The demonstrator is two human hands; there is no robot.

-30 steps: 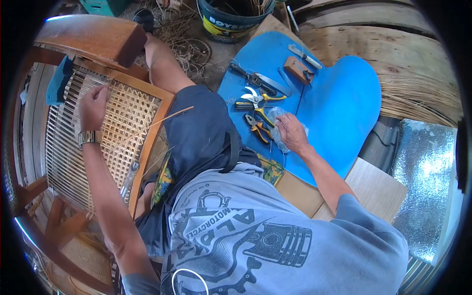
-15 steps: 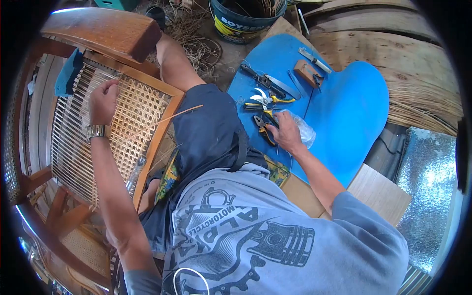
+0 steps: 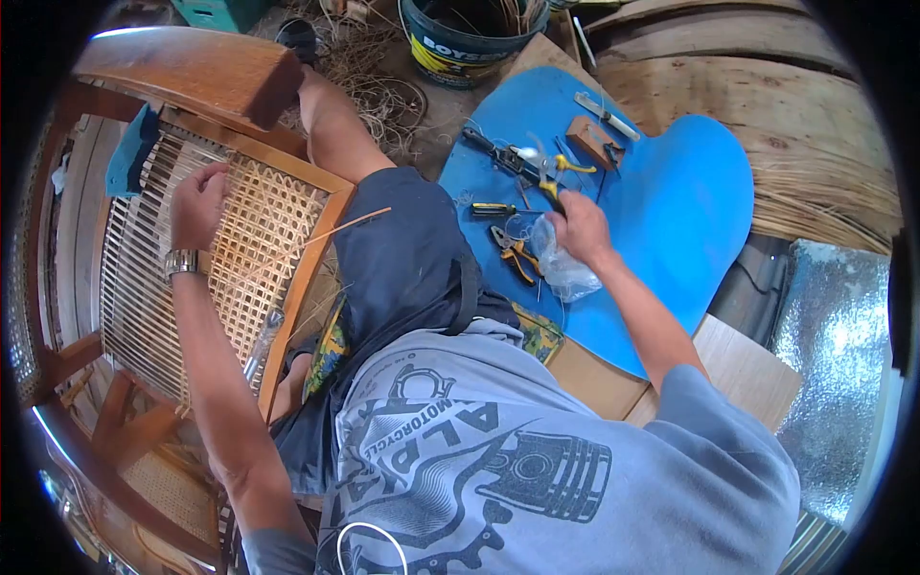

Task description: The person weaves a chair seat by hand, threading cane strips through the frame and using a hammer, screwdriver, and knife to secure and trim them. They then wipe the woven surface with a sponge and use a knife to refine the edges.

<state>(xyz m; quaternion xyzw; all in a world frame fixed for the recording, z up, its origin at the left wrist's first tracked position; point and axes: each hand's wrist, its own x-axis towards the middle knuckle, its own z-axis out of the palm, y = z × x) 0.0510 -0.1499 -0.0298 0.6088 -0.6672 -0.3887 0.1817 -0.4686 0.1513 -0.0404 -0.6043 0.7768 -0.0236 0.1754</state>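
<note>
On the left, my left hand [image 3: 198,206] is closed above the woven cane panel [image 3: 264,230] of a wooden frame, its fingertips pinched; what they hold is too small to name. My right hand [image 3: 581,226] grips the yellow and black handle of the pruning shears [image 3: 548,182] over a blue sheet [image 3: 680,220]. A clear plastic bag [image 3: 563,268] lies just below that hand. Orange-handled pliers [image 3: 516,255] and a black and yellow screwdriver [image 3: 494,210] rest to its left. One loose cane strand [image 3: 353,222] sticks out across the frame's right edge.
A wooden block [image 3: 592,142] and a white-handled tool [image 3: 606,116] lie on the blue sheet's upper part. Behind it stands a dark bucket [image 3: 465,48]. A blue-green piece [image 3: 131,153] hangs at the panel's upper left. Cane bundles [image 3: 824,211] lie at right.
My right hand has moved up and right, lifting and turning the shears away from the other tools. The plastic bag has shifted left and is more exposed. My left hand has barely moved.
</note>
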